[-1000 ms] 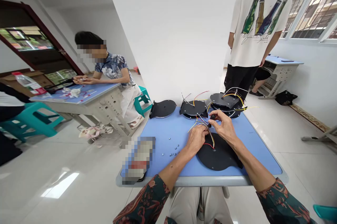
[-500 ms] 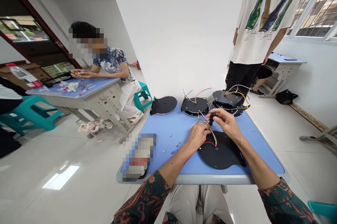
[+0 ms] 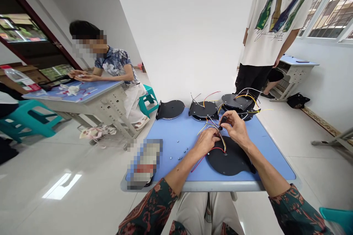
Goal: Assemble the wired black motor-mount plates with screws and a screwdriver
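Right hand (image 3: 237, 131) pinches a black tool (image 3: 224, 119) by its handle, left hand (image 3: 206, 141) just beside, fingers curled by the wires (image 3: 225, 146), can't tell what they grip, black plate (image 3: 231, 163) lies on the blue table's (image 3: 168, 129) near side

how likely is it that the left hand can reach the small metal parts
Probably yes: the small metal parts lie uncovered on the desk, though the left hand is at the wires.

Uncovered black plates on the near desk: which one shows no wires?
The leftmost plate, at the desk's far-left corner. Wires rise from the front plate and from the tops of the middle stack and right stack.
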`<state>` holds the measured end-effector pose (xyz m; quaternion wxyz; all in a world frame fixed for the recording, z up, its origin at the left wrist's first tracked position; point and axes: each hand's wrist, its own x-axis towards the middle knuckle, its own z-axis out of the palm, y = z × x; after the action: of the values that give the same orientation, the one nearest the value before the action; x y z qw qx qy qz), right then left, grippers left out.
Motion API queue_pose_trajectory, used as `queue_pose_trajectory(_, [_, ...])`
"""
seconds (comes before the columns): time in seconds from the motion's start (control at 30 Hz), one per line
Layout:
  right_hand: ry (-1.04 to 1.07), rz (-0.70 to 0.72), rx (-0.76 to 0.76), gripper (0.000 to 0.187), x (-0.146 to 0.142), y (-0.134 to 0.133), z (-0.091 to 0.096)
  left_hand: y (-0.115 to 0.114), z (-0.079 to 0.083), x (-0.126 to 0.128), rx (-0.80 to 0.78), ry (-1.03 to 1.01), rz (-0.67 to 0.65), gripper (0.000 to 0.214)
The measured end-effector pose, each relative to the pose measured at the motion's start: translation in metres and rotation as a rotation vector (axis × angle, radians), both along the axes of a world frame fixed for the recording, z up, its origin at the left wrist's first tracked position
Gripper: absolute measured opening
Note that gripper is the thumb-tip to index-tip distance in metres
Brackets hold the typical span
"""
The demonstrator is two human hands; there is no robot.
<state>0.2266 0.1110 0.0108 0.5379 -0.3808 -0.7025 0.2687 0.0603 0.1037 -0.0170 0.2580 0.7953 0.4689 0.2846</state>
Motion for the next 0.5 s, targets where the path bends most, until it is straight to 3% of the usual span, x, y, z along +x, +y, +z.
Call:
queue_pose_trajectory(0.1, [0.016,0.126,-0.013,0.018,-0.001,-0.003,0.003,0.001,-0.002,0.0,0.008,0.01,0.015,0.009])
queue_pose_trajectory(0.2, [-0.006,0.161,-0.012,0.023,-0.001,-0.005,0.008,0.001,-0.004,-0.001,0.04,0.038,0.026,0.006])
queue_pose_trajectory(0.33, [-0.151,0.089,0.076,0.029,-0.002,-0.009,0.015,0.0,-0.006,0.001,0.073,0.094,0.048,0.005])
queue_pose_trajectory(0.5, [-0.27,-0.069,0.228,0.021,-0.003,-0.011,0.015,0.0,-0.006,0.002,0.157,0.175,-0.006,0.015])
